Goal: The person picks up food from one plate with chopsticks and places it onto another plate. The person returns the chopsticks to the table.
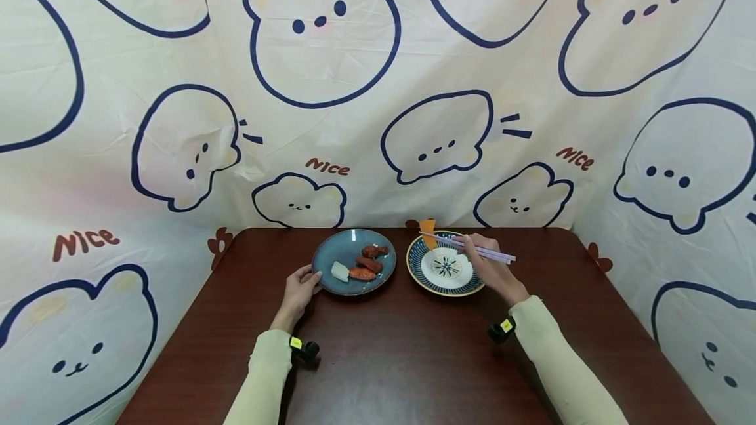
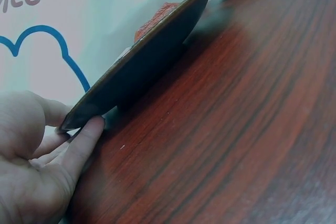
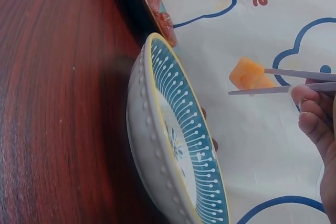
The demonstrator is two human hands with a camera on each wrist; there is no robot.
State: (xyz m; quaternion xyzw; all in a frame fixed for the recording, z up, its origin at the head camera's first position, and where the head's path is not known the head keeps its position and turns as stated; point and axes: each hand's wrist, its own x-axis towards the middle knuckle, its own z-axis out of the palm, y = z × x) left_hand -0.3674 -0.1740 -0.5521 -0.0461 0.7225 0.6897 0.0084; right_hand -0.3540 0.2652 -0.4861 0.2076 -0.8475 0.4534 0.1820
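My left hand (image 1: 300,288) grips the left rim of a blue plate (image 1: 333,251). On that plate lie a white piece (image 1: 340,271), an orange-red piece (image 1: 361,273), a reddish-brown piece (image 1: 369,263) and a brown piece shaped like a drumstick (image 1: 373,251). Pale purple chopsticks (image 1: 493,254) are held in my right hand (image 1: 489,269). Their tips pinch an orange piece of food (image 3: 247,74), raised above a yellow-rimmed patterned plate (image 1: 417,271). The right wrist view shows the piece apart from this plate.
Both plates stand side by side toward the far edge of a dark reddish-brown wooden table (image 1: 378,359). A white cloth (image 1: 366,130) with bear drawings hangs behind and at both sides. A small dark camera is strapped to each wrist.
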